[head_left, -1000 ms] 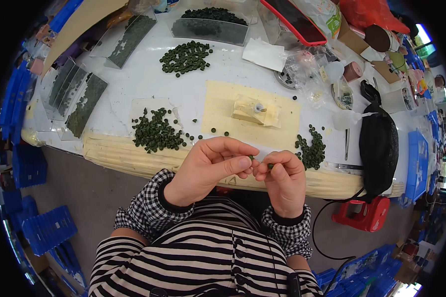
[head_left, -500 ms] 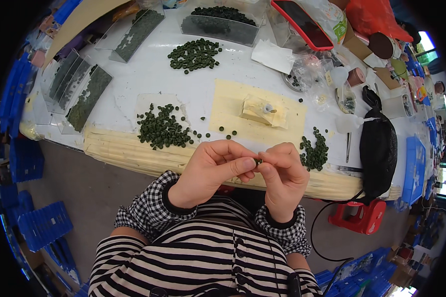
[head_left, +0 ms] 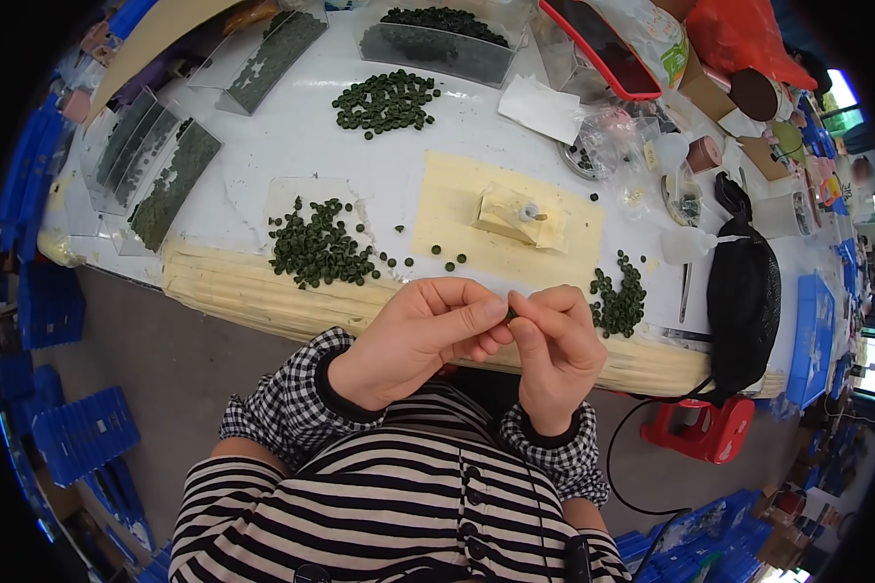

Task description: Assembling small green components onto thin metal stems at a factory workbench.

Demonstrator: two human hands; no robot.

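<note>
My left hand (head_left: 423, 335) and my right hand (head_left: 557, 348) meet at the table's front edge. Between their fingertips they pinch one small dark green round piece (head_left: 510, 314), mostly covered by the fingers. A large heap of similar green pieces (head_left: 316, 245) lies beyond my left hand, with a few strays between it and my hands. Right of my right hand is a smaller heap of green pieces (head_left: 619, 299). Straight ahead, a tape-wrapped block (head_left: 520, 225) with a small pale nozzle-like tip sits on a yellow sheet (head_left: 447, 194).
Clear bins of green pieces (head_left: 437, 44) stand along the back and left. Another green pile (head_left: 387, 102) lies before them. Toward the right are a red-cased phone (head_left: 603, 49), a white tissue (head_left: 542, 110), tweezers (head_left: 685, 291), a squeeze bottle (head_left: 685, 243) and a black bag (head_left: 742, 301).
The fingertips have shifted slightly around the small piece and now hide more of it. The view has tilted a little; the heaps and block stay in place.
</note>
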